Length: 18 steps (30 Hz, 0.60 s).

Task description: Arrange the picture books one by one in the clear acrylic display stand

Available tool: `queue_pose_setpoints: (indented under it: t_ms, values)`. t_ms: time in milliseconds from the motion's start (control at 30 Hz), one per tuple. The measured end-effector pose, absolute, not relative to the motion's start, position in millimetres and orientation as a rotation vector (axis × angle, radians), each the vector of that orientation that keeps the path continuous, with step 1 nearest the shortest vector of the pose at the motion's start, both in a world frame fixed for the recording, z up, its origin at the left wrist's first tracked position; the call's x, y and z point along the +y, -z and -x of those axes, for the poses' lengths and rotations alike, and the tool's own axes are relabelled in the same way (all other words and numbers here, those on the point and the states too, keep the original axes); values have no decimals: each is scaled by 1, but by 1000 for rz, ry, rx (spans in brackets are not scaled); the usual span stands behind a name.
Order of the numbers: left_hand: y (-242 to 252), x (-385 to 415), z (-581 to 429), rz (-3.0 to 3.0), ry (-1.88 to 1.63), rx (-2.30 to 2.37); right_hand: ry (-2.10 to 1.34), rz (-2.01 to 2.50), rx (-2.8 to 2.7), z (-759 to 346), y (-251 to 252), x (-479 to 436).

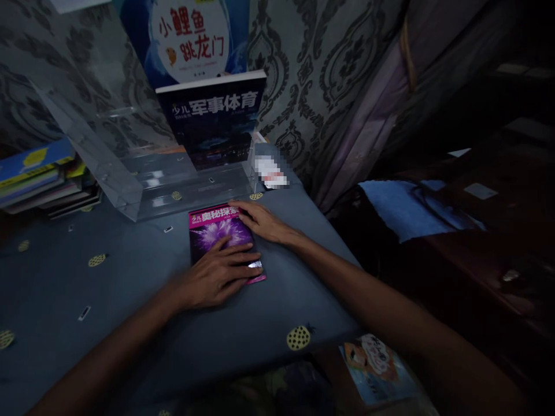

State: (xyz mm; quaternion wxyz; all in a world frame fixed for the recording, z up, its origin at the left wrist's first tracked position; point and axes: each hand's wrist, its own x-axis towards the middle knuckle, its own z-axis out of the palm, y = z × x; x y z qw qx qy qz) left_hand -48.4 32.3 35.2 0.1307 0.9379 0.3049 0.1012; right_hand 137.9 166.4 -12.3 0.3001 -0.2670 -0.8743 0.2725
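Note:
A purple and pink book (203, 236) lies flat on the dark blue patterned tablecloth (143, 277). Across its lower part rests my left hand (223, 271), fingers stretched out over the cover. My right hand (260, 221) touches the book's upper right corner, fingers extended and partly over the title. Just behind stands a clear acrylic rack (195, 193). In it a dark book (217, 124) with white lettering leans upright at the right side, and a blue book (191, 40) with red lettering stands behind that.
A stack of books (37, 176) lies left of the rack. A blurred white item (271, 171) is at its right. Below the table's front edge lies another book (375, 370). A blue cloth-like piece (416, 209) is at the right, past the curtain (359, 127). Patterned wallpaper (295, 75) backs the table.

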Motion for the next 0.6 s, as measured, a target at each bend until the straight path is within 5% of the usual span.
queue_pose_setpoints:
  t_ms: [600]
  values:
    - [-25,-3,59,-2931,-380,896,-585,735,-2402,-134,15,162]
